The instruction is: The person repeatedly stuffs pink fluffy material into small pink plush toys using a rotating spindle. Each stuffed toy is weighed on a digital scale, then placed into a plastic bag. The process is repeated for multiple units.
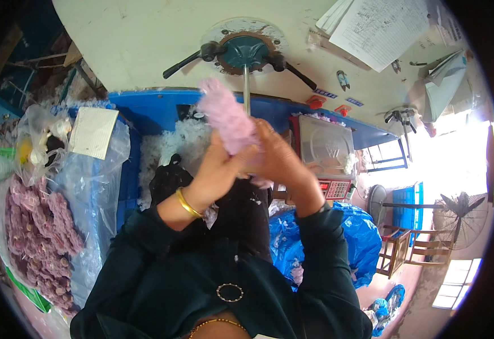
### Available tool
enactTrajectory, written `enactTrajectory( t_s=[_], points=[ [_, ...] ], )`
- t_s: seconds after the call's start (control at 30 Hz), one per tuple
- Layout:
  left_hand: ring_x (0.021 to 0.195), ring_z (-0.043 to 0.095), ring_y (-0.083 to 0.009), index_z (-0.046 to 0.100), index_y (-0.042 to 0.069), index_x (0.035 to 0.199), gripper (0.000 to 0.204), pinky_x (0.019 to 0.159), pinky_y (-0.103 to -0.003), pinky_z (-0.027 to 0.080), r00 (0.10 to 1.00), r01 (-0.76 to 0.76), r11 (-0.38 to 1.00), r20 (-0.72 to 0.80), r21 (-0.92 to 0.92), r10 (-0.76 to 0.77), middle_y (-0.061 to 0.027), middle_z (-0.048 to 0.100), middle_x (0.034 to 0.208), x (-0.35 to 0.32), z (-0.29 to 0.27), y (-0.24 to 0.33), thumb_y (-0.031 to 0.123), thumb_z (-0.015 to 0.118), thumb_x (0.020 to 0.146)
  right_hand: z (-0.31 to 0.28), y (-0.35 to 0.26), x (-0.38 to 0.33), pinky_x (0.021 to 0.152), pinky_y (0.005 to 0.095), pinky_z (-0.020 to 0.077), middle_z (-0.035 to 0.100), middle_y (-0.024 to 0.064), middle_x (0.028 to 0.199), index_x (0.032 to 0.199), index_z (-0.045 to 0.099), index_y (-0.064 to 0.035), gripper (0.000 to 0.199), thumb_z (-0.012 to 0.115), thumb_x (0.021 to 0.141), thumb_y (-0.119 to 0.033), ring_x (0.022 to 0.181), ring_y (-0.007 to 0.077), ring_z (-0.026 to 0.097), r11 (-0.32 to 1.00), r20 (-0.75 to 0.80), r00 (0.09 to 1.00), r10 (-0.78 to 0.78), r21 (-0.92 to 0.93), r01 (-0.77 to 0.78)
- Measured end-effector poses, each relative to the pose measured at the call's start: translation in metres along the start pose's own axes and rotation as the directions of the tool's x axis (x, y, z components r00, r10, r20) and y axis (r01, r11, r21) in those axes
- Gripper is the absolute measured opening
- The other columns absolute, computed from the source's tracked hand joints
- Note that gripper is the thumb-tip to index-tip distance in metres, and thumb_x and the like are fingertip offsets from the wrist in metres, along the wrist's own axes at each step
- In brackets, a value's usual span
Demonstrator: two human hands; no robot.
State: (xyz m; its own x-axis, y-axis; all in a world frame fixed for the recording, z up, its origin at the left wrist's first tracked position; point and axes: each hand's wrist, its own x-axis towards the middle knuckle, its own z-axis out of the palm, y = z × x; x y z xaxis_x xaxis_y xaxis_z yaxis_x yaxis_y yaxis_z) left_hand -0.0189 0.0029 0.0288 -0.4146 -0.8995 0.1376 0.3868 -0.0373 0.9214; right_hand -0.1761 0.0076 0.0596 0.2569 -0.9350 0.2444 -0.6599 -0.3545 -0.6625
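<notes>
Both my hands are raised together and closed around a fluffy pale pink plush piece (227, 116) that sticks up out of them toward a metal nozzle tube (246, 90). My left hand (218, 169), with a gold bangle on the wrist, wraps the lower left side of the plush. My right hand (278, 155) presses against its right side. The tube comes down from a round teal fitting (246, 52) with black handles on a cream machine body (145, 39). The bottom of the plush is hidden inside my palms.
White stuffing fibre (173, 147) fills a blue bin (145, 107). At left lies a clear bag of purple plush pieces (40, 237) and a paper sheet (92, 133). A digital scale (326, 152) stands at right, above a blue bag (360, 237). Papers (380, 28), fans (462, 212), wooden chairs beyond.
</notes>
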Motion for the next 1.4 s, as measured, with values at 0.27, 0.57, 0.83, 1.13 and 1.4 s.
enactTrajectory(
  t_s=[0.27,0.57,0.83,1.13,1.4],
  points=[
    [0.109,0.053,-0.0198,0.024,0.000,0.135,0.058,0.091,-0.030,0.045,0.997,-0.073,0.970,0.051,0.230,0.063,-0.0145,0.051,0.122,0.009,-0.028,-0.011,0.014,0.059,0.091,0.043,0.007,-0.010,0.090,0.0441,0.0459,0.046,0.0298,0.122,0.132,0.035,0.0029,0.082,0.078,0.065,-0.018,0.107,0.0449,0.052,0.984,-0.249,0.968,-0.020,-0.176,-0.025],
    [0.056,0.062,-0.0143,0.029,-0.006,0.132,0.066,0.049,-0.024,0.049,0.976,0.100,0.940,0.151,0.327,-0.156,-0.0116,0.059,0.087,0.012,-0.015,0.051,0.029,0.063,0.089,0.030,0.007,-0.002,0.092,0.0320,0.0453,0.059,0.0110,0.114,0.134,0.033,-0.0004,0.069,0.071,0.077,-0.006,0.105,0.0163,0.056,0.705,-0.153,0.967,0.206,0.708,-0.038],
    [0.056,0.061,-0.0132,0.035,-0.007,0.125,0.059,0.051,-0.024,0.050,0.975,0.156,0.927,0.094,0.341,-0.199,-0.0122,0.059,0.088,0.036,-0.028,0.043,0.034,0.059,0.091,0.027,-0.003,0.025,0.082,0.0298,0.0505,0.059,0.0116,0.108,0.125,0.042,0.0000,0.055,0.070,0.077,-0.002,0.092,0.0154,0.060,0.558,-0.127,0.915,0.382,0.821,-0.119],
    [0.068,0.057,-0.0096,0.026,0.001,0.136,0.055,0.059,-0.023,0.049,0.995,0.041,0.945,0.072,0.324,-0.068,-0.0073,0.057,0.096,-0.021,-0.018,0.018,0.014,0.056,0.092,0.058,-0.015,-0.023,0.089,0.0375,0.0446,0.054,0.0166,0.111,0.128,0.036,-0.0007,0.069,0.075,0.072,-0.012,0.101,0.0276,0.057,0.728,-0.214,0.942,0.258,0.684,-0.043],
    [0.079,0.059,-0.0146,0.044,0.002,0.130,0.040,0.068,-0.025,0.050,0.969,0.217,0.931,0.052,0.293,-0.242,-0.0130,0.057,0.110,-0.068,-0.080,0.001,0.018,0.054,0.094,-0.042,0.115,-0.085,0.081,0.0367,0.0510,0.067,0.0140,0.104,0.121,0.055,-0.0088,0.070,0.083,0.064,-0.039,0.094,0.0245,0.065,0.724,0.093,0.764,0.638,0.264,-0.637]
  ],
)
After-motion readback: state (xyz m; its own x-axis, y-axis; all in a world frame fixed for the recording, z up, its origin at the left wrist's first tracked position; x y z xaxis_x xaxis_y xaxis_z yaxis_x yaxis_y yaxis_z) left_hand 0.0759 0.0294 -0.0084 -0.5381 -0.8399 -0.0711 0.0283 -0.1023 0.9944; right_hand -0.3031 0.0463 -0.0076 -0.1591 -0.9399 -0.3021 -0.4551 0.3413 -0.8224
